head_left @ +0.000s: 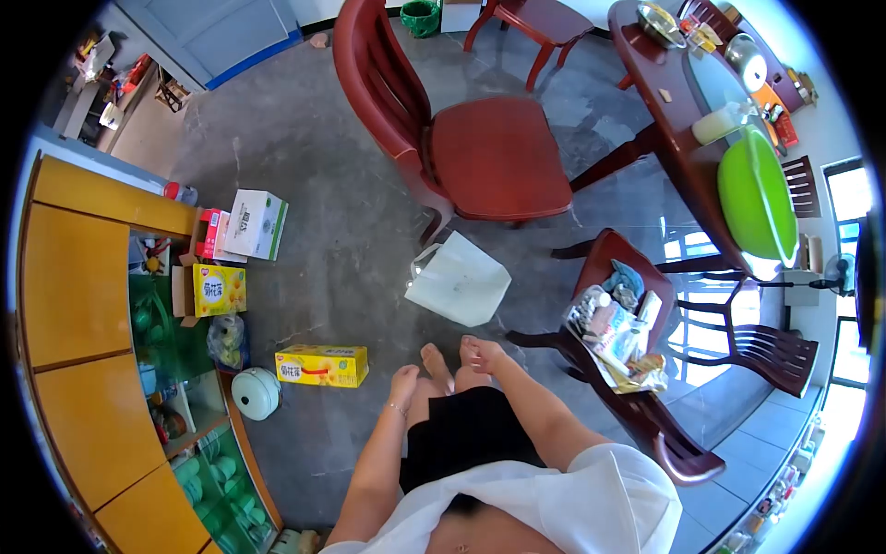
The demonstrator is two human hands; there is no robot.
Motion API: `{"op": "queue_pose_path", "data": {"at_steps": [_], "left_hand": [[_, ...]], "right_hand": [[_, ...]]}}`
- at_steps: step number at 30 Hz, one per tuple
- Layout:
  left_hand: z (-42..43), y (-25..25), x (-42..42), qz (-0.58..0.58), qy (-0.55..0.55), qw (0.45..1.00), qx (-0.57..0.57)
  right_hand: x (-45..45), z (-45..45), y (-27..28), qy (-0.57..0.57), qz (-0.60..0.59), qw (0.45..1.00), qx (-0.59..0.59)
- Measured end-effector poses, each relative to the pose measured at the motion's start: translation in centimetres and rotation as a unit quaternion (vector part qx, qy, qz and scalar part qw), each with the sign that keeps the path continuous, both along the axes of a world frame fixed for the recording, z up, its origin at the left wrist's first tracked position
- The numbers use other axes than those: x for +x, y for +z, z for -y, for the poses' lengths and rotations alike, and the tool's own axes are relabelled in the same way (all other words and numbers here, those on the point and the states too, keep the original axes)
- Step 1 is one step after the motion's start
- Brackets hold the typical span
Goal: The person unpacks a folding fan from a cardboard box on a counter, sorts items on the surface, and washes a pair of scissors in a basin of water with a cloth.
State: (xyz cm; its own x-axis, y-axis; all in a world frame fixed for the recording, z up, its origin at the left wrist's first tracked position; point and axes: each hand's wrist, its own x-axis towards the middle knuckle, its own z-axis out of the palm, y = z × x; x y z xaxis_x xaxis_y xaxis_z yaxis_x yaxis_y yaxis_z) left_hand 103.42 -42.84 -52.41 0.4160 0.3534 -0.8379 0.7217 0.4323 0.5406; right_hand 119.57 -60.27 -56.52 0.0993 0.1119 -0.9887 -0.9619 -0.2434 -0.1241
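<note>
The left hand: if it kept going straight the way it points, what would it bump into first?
Following its line in the picture, the left hand would probably meet the white bag on the floor first. Depth is unclear, so it might pass above it.

Left hand (403,386) is down by the legs near a yellow box (321,366) on the floor, right hand (482,355) near a white bag (459,282), with a red chair (498,152) just past that.

White bag (461,282), yellow carton (347,367), dark-red chair (503,157), bright green basin (749,198), pale-veined grey floor (309,194).
</note>
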Motion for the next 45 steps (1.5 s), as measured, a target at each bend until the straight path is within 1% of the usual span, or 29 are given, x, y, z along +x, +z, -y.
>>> {"op": "queue_pose_path", "data": {"at_steps": [2,4,5,6,7,8,10,13,14,16,17,19,22,23,26,27,30,31,32,33,34,37,38,39,40,42,43,44,45], "left_hand": [[-1.6,-1.9,1.2,-0.014,0.034,0.999,-0.007],[-3.5,-6.7,1.4,-0.013,0.056,0.998,0.01],[-4.0,-8.7,1.6,-0.014,0.07,0.997,0.016],[-4.6,-10.5,2.4,0.001,0.096,0.995,0.023],[-5.3,-12.1,3.4,0.018,0.123,0.992,0.03],[-5.6,-13.2,3.6,0.029,0.152,0.987,0.036],[-6.7,-14.3,5.2,0.027,0.141,0.989,0.036],[-7.3,-16.6,6.5,0.044,0.146,0.987,0.049],[-7.8,-17.5,7.3,0.058,0.147,0.986,0.057],[-8.3,-18.5,8.4,0.072,0.173,0.98,0.064],[-8.1,-18.8,9.2,0.083,0.186,0.977,0.063],[-7.6,-19.2,9.7,0.088,0.17,0.98,0.046],[-5.8,-15.2,11.5,0.045,0.135,0.988,0.065],[-4.7,-12.9,12.3,0.022,0.124,0.989,0.078],[-2.2,-5.9,14.1,-0.021,0.133,0.991,0.009],[-1.7,-4.9,14.2,0.03,0.151,0.987,-0.044],[1.0,2.1,15.0,0.095,0.095,0.99,-0.029],[1.9,3.9,14.9,0.132,0.082,0.986,-0.054],[3.9,-2.4,12.8,0.172,0.086,0.981,0.029],[5.0,-0.4,11.8,0.134,0.019,0.982,0.13],[5.8,2.3,11.6,0.098,-0.049,0.967,0.23],[9.2,14.8,10.6,0.221,-0.067,0.909,0.346],[9.8,18.1,10.2,0.272,-0.041,0.911,0.306],[10.5,18.6,9.1,0.298,-0.077,0.907,0.289],[11.0,19.0,8.1,0.32,-0.116,0.879,0.333],[10.7,22.9,8.0,0.364,-0.144,0.868,0.304],[10.4,24.0,7.9,0.382,-0.153,0.865,0.286],[9.9,24.5,8.3,0.409,-0.167,0.846,0.3],[9.5,24.6,8.6,0.435,-0.179,0.825,0.313]], "right_hand": [[-0.3,2.7,-15.0,-0.004,0.005,0.995,0.095],[3.2,0.1,-10.1,-0.049,0.029,0.992,-0.11],[3.1,2.3,-19.4,-0.028,0.055,0.994,-0.085],[3.2,2.8,-22.9,0.005,0.104,0.981,-0.162],[3.7,2.7,-25.7,0.037,0.154,0.959,-0.237],[3.3,3.1,-27.5,0.025,0.147,0.951,-0.272],[4.4,2.5,-29.5,-0.001,0.144,0.932,-0.334],[5.5,-0.4,-28.3,-0.132,0.08,0.923,-0.353],[6.3,-1.0,-28.9,-0.144,0.099,0.939,-0.295],[5.2,0.1,-31.5,-0.167,0.126,0.96,-0.186],[4.1,0.7,-37.0,-0.211,0.19,0.946,-0.155],[5.5,0.6,-34.2,-0.24,0.136,0.957,-0.086],[7.7,2.1,-31.6,-0.26,0.074,0.963,0.006],[8.1,2.8,-28.7,-0.27,0.063,0.96,0.031],[7.7,5.1,-19.2,-0.328,0.074,0.931,0.144],[6.8,6.4,-16.7,-0.352,0.082,0.914,0.185],[4.0,10.1,-9.0,-0.287,0.096,0.938,0.17],[3.0,11.2,-6.2,-0.281,0.085,0.941,0.169],[2.1,12.2,-3.7,-0.27,0.078,0.944,0.17],[1.2,13.0,-1.5,-0.261,0.07,0.947,0.172],[0.7,13.5,0.4,-0.251,0.065,0.95,0.176],[-0.6,14.6,4.6,-0.173,0.052,0.975,0.131],[-0.8,14.9,6.0,-0.148,0.038,0.982,0.115],[-0.8,14.9,7.0,-0.065,0.038,0.995,0.073],[-0.9,14.6,7.9,0.023,0.058,0.995,-0.077],[0.6,14.4,9.9,0.104,0.119,0.977,-0.144],[1.6,13.6,11.4,-0.052,0.14,0.983,-0.102],[3.8,12.2,13.8,-0.207,0.166,0.963,-0.055],[5.8,11.0,18.2,-0.26,0.181,0.947,0.054]]}}
